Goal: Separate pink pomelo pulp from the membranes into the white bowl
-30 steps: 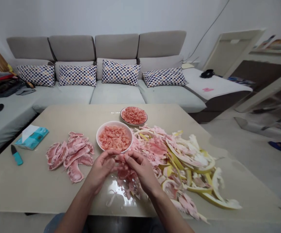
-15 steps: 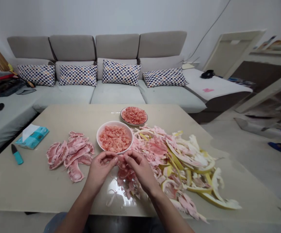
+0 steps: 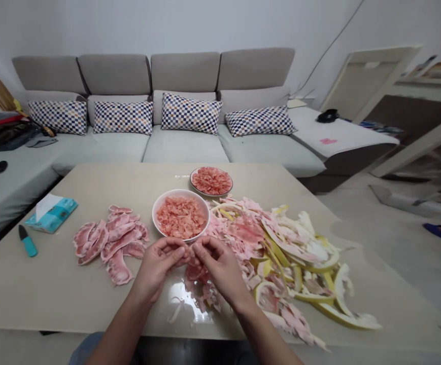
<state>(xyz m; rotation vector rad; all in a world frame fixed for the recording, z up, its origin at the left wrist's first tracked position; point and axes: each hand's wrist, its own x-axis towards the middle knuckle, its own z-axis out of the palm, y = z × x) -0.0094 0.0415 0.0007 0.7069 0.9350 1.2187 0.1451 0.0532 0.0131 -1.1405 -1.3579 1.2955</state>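
Observation:
My left hand point(image 3: 160, 266) and my right hand point(image 3: 220, 268) meet fingertip to fingertip just in front of a white bowl point(image 3: 154, 223) of pink pomelo pulp point(image 3: 182, 215). Both are closed in a pinch. A small pink piece of pomelo flesh point(image 3: 187, 253) shows between them, mostly hidden by the fingers. Left of my hands lie several unpeeled pomelo segments point(image 3: 119, 235) in a loose pile. On the right, a heap of pink membrane scraps point(image 3: 243, 230) and thick yellow pomelo peel point(image 3: 330, 312) spreads across the table.
Behind the bowl stands a dark-rimmed plate point(image 3: 231, 188) with more pulp. A blue tissue pack point(image 3: 55, 215) and a knife point(image 3: 29, 243) with a teal handle lie at the table's left. A grey sofa point(image 3: 182, 147) with checkered cushions runs behind the table point(image 3: 71, 304).
My fingertips have drawn slightly apart, and both hands still pinch in front of the bowl. The bowl, plate and piles look the same; the view has shifted very slightly.

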